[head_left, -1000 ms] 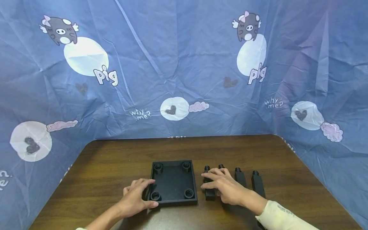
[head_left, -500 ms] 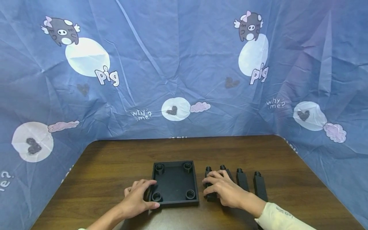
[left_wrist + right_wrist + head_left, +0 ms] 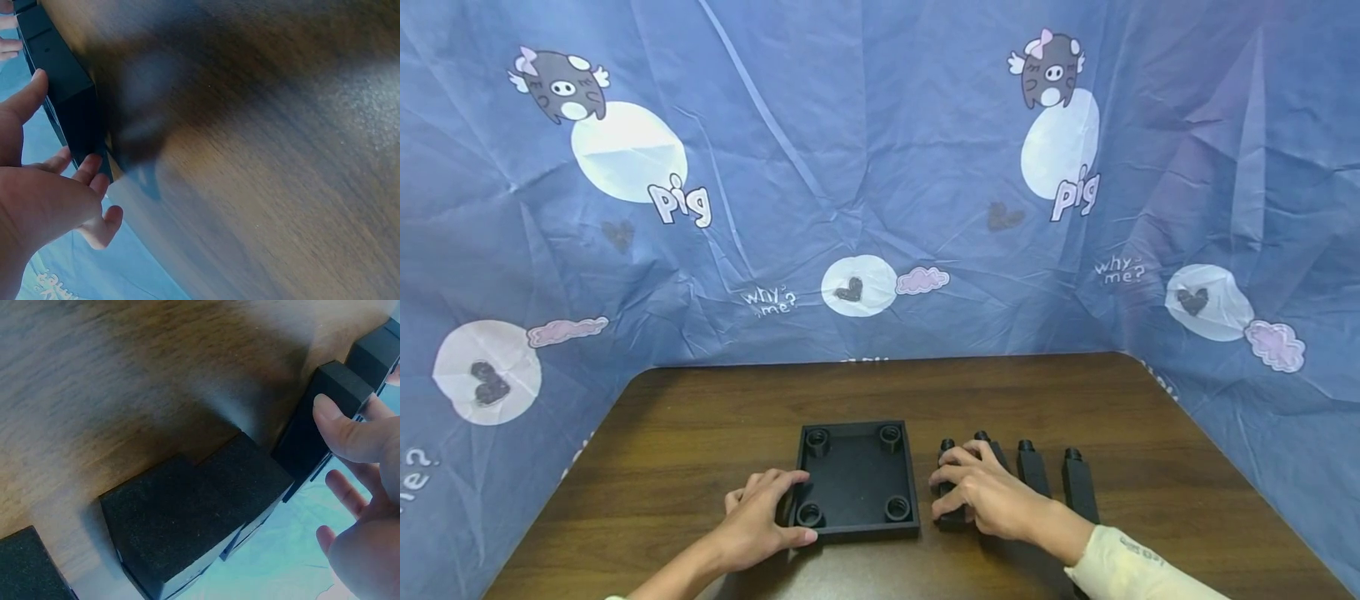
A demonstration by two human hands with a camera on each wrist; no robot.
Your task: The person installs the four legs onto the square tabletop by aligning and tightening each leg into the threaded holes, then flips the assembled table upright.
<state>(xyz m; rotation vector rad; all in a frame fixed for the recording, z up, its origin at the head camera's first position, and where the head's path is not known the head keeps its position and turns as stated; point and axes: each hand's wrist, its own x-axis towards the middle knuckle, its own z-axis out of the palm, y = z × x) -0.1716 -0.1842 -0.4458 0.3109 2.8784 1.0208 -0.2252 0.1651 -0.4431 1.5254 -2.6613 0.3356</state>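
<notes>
A square black panel (image 3: 853, 479) with a raised rim and a round threaded socket in each corner lies on the table. My left hand (image 3: 756, 517) grips its near left corner, thumb on the near edge and fingers along the left side. The left wrist view shows the thumb against the panel's side (image 3: 56, 62). To the panel's right, my right hand (image 3: 988, 496) pinches the leftmost black square leg (image 3: 951, 517), which has a threaded end pointing away from me. In the right wrist view the thumb presses that leg's side (image 3: 303, 425). My fingers hide its middle.
More black legs lie to the right: one partly under my hand (image 3: 995, 448), another (image 3: 1032, 471) beside it, and one (image 3: 1078, 487) farther right. The brown wooden table (image 3: 737, 408) meets a blue printed cloth (image 3: 865, 208) at the back and sides.
My right fingers and thumb have drawn in around the leftmost leg, which has shifted slightly toward me. My left hand keeps its grip on the panel. The head view has moved slightly.
</notes>
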